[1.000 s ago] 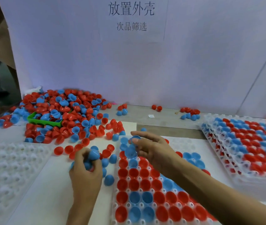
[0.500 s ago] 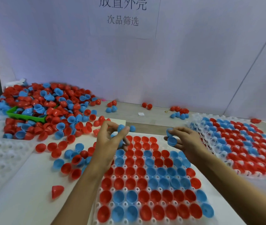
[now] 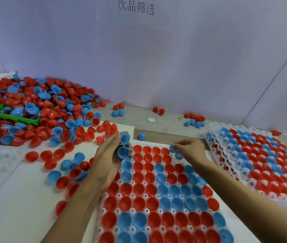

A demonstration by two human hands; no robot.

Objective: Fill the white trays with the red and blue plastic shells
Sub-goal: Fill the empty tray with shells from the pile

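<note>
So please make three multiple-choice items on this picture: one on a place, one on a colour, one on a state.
1. Where does the green tray lie?
A. among the loose shell pile at far left
B. on the near tray
C. under the right hand

2. What colour are the shells in the left hand?
A. red
B. blue
C. white

3. How is the stack of trays at right?
A. empty
B. turned over
C. filled on top

Answers: 1 A, shells surround it at far left. 2 B, the blue shells sit at its fingers. 3 C, red and blue shells cover its top.
</note>
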